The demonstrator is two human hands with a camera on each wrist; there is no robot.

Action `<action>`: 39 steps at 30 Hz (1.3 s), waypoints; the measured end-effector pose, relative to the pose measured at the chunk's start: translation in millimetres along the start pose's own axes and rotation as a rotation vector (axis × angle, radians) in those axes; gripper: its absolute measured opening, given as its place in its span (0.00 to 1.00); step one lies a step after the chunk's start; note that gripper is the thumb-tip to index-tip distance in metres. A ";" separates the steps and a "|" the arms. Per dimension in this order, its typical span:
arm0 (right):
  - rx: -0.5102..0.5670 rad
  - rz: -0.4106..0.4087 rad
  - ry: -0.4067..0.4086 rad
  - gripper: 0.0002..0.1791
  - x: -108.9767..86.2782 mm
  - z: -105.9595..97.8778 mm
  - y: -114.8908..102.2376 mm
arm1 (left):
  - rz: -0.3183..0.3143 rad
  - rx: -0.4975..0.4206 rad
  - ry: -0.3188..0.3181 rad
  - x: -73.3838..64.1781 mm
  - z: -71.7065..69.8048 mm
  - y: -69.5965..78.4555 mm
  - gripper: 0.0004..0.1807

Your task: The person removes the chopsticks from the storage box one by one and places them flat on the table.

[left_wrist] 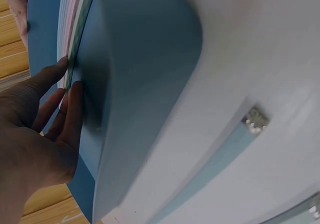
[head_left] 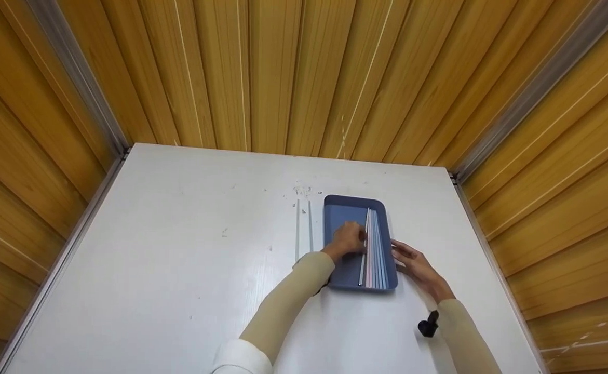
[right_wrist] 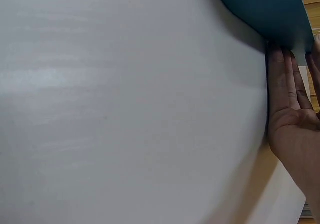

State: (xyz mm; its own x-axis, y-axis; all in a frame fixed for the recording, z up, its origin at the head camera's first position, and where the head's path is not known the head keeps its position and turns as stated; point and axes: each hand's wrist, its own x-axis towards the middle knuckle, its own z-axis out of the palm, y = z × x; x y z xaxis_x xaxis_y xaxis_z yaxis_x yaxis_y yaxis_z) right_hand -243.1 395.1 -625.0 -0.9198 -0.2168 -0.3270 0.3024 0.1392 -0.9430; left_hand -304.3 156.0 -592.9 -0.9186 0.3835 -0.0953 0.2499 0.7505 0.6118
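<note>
White cuff point(head_left: 244, 358) nearest me, tan sleeve point(head_left: 288, 301) running up from it. Next, two loose strips point(left_wrist: 210, 166) on the white table point(head_left: 127, 259), roughly side by side, apart from each other; silvery tips on both, by the left wrist view. Then the blue tray point(head_left: 345, 213), its slim strips point(head_left: 375, 254), white, pink and pale blue, bunched lengthwise along the right half, splaying toward the near end. Step in hand, as I judge it: handling those strips within the tray. Best done with a light fingertip pinch, edges level, so nothing bends or fans out, and the tray braced from the opposite side. Left hand point(head_left: 348, 240) in the tray: narrow pinch, thumb and fingertips on the leftmost edge of the bunch; how many strips it has, cannot tell. Right hand point(head_left: 420, 267): fingers nearly straight, tips against the tray's outer right wall, gripping nothing. Near that wrist, small black object point(head_left: 428, 327), unidentified.
</note>
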 end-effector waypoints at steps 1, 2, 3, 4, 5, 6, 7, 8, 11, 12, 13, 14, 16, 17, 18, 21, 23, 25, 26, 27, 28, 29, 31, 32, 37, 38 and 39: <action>0.010 -0.005 -0.001 0.36 0.2 0.2 0.4 | -0.002 -0.004 0.007 -1.0 -0.5 0.1 0.16; 0.016 -0.011 -0.007 0.36 0.3 0.3 0.7 | -0.013 -0.008 0.002 -1.0 -0.2 0.0 0.16; 0.018 -0.016 -0.011 0.36 0.5 0.3 0.9 | -0.020 -0.012 0.006 -2.1 0.0 0.3 0.17; 0.023 -0.017 -0.013 0.36 0.5 0.3 1.1 | -0.026 -0.015 0.011 -3.1 0.2 0.6 0.17; 0.028 -0.017 -0.013 0.36 0.6 0.4 1.3 | -0.033 -0.014 0.014 -4.1 0.7 1.0 0.17; 0.028 -0.018 -0.016 0.36 0.5 0.3 1.6 | -0.037 -0.014 0.015 -4.9 1.2 1.4 0.17; 0.027 -0.019 -0.018 0.36 0.5 0.3 2.0 | -0.041 -0.016 0.017 -5.7 1.6 1.8 0.17; 0.025 -0.020 -0.021 0.36 0.3 0.1 2.2 | -0.043 -0.012 0.019 -6.0 2.5 1.9 0.17; 0.024 -0.025 -0.022 0.36 -0.2 -0.3 2.4 | -0.044 -0.014 0.032 -6.4 3.5 2.3 0.15; 0.020 -0.029 -0.028 0.36 -0.5 -0.5 2.2 | -0.046 -0.022 0.039 -6.1 3.6 2.3 0.15; 0.015 -0.032 -0.031 0.36 -0.7 -0.7 2.0 | -0.049 -0.028 0.044 -5.7 3.7 2.2 0.15; 0.011 -0.034 -0.033 0.36 -1.0 -0.8 1.8 | -0.053 -0.032 0.051 -5.4 3.7 2.0 0.15; 0.010 -0.034 -0.030 0.36 -1.2 -0.4 1.5 | -0.065 -0.044 0.052 -4.6 4.0 1.4 0.16; 0.009 -0.033 -0.027 0.36 -1.3 -0.3 1.5 | -0.067 -0.052 0.053 -4.3 4.3 0.9 0.16; 0.007 -0.031 -0.024 0.36 -1.4 -0.1 1.4 | -0.068 -0.056 0.052 -4.3 4.3 0.7 0.15; 0.007 -0.027 -0.013 0.36 -0.8 1.4 1.8 | -0.076 -0.068 0.043 -4.9 4.1 -0.5 0.14; 0.009 -0.031 -0.013 0.36 0.0 3.0 1.7 | -0.087 -0.077 0.044 -6.2 2.8 -1.2 0.14; 0.009 -0.035 -0.017 0.36 0.8 4.2 2.1 | -0.095 -0.087 0.054 -8.0 1.0 -1.7 0.13; 0.019 -0.037 -0.015 0.36 1.2 4.7 2.1 | -0.100 -0.094 0.055 -8.3 0.5 -1.9 0.14; 0.022 -0.039 -0.012 0.36 1.4 4.9 2.3 | -0.102 -0.102 0.054 -8.4 0.4 -2.1 0.15; 0.022 -0.044 -0.012 0.35 1.4 4.6 2.4 | -0.101 -0.109 0.054 -8.3 0.5 -2.4 0.16; 0.022 -0.046 -0.016 0.35 1.5 4.1 2.7 | -0.098 -0.116 0.056 -7.9 1.0 -2.6 0.17; 0.034 -0.045 -0.007 0.35 1.2 3.6 2.9 | -0.095 -0.131 0.057 -6.3 2.9 -3.0 0.18; 0.042 -0.042 0.001 0.34 1.0 3.4 2.8 | -0.091 -0.133 0.063 -6.0 3.7 -3.1 0.18; 0.029 -0.027 0.011 0.35 0.5 2.7 1.7 | -0.092 -0.132 0.092 -5.3 6.2 -2.1 0.11; 0.024 -0.024 0.010 0.35 0.2 2.5 1.3 | -0.094 -0.131 0.092 -5.5 6.4 -1.6 0.10; 0.019 -0.022 0.009 0.35 0.0 2.1 1.0 | -0.098 -0.132 0.091 -5.7 6.6 -1.2 0.09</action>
State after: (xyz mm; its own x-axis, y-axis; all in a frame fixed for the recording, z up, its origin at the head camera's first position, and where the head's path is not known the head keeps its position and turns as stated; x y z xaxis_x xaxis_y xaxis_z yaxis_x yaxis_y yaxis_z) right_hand -242.3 393.2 -626.1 -0.9283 -0.2111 -0.3061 0.2872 0.1160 -0.9508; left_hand -297.3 156.5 -598.2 -0.9621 0.2567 -0.0918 0.1206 0.7028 0.7011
